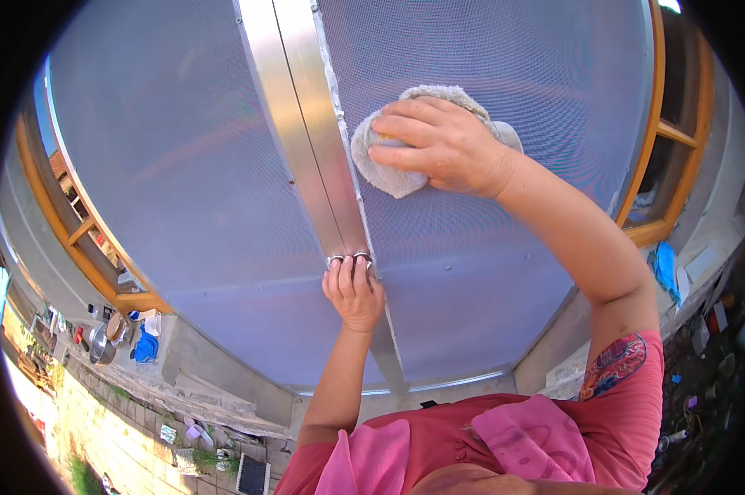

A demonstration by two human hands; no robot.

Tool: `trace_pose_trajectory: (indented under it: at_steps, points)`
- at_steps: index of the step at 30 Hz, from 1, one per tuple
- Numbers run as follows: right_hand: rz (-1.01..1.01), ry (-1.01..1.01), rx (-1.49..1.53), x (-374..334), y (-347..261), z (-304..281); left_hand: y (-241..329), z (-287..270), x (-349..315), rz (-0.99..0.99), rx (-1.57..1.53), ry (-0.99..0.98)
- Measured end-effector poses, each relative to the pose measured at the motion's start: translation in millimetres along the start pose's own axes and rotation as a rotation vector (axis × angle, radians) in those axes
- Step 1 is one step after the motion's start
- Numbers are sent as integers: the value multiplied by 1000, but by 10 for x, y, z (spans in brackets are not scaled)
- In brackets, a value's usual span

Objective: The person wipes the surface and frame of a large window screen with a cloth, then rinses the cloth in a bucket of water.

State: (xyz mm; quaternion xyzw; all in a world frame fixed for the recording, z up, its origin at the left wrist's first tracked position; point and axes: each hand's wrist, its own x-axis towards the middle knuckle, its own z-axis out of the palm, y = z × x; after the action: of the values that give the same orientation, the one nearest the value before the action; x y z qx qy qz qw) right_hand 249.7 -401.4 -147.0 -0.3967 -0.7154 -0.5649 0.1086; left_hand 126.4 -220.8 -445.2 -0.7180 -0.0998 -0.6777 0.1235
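Note:
Before me stands a double door with mesh screen panels (488,49) and two metal stiles (298,99) meeting in the middle. My right hand (447,147) presses a folded, greyish-white cloth (390,175) against the right panel, just beside the stile. Its fingers are bent over the cloth, which bulges out past the hand at the top and left. Lower down, my left hand (355,295) has its fingers curled on the ring-shaped metal handles (361,257) where the stiles meet. Part of the handles is hidden behind the fingers.
Wooden-framed windows (663,136) flank the door on both sides. On the left ledge lie a blue cloth (146,345) and a metal pot (101,346); another blue item (664,269) rests on the right ledge. Paving (112,412) with scattered objects shows at lower left.

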Motion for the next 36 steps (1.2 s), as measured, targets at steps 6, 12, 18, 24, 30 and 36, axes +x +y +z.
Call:
trace_pose_trajectory:
  at_steps: [6, 12, 18, 24, 30, 36]
  points:
    - [25, 34, -149, 373, 495, -168, -78, -47, 12, 10, 20, -2]
    - [242, 276, -439, 969, 1169, -654, 120, 73, 20, -17, -49, 1]
    - [195, 244, -121, 826, 927, -321, -67, -57, -50, -10, 28, -36]
    - [151, 107, -24, 681, 648, -378, -5, 1, -16, -10, 18, -1]
    - [85, 96, -67, 460, 524, -143, -4, -4, -10, -4, 19, -15]
    - [43, -5, 18, 223, 208, -38, -4, -8, -23, -8, 21, -23]
